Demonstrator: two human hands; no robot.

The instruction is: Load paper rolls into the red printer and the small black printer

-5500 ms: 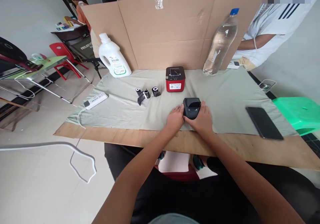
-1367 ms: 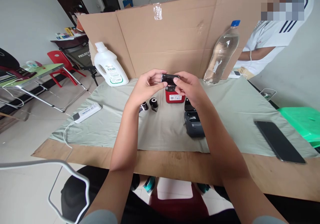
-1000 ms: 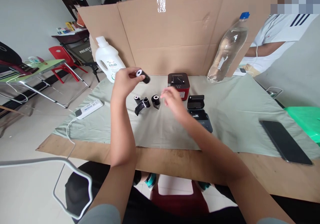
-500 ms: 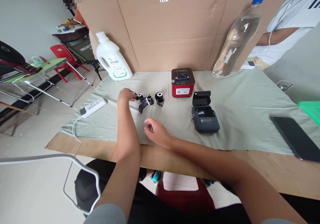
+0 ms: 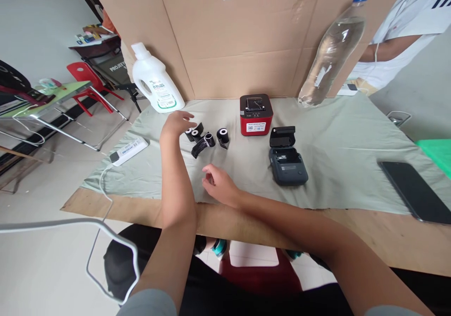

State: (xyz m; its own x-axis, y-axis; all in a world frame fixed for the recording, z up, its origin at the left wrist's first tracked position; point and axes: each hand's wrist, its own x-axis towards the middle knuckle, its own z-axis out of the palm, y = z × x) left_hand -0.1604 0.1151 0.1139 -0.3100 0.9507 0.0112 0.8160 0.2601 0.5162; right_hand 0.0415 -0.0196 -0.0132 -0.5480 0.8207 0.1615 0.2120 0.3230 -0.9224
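My left hand (image 5: pixel 178 123) hovers open just above and left of a group of small black ribbon rolls, its fingers stretched out and holding nothing. Two rolls with white cores (image 5: pixel 195 136) sit beside each other by its fingertips. Nearer to me lies a roll with its black film partly unwound (image 5: pixel 209 140). Another roll (image 5: pixel 222 136) stands apart on the right with a loose tail. My right hand (image 5: pixel 221 185) rests near the table's front edge, fingers loosely curled with a gap between them and nothing visible inside.
Right of the rolls stand a red-and-black printer (image 5: pixel 256 114) and a dark handheld printer (image 5: pixel 289 168) with its lid up. A white jug (image 5: pixel 158 83) and a water bottle (image 5: pixel 333 55) lean against cardboard (image 5: pixel 246 38). A phone (image 5: pixel 417 191) and a white power strip (image 5: pixel 130 151) flank them.
My left hand has lifted slightly up and left, away from the rolls, and its fingers have straightened. More of the leftmost rolls shows. My right hand has stayed put.
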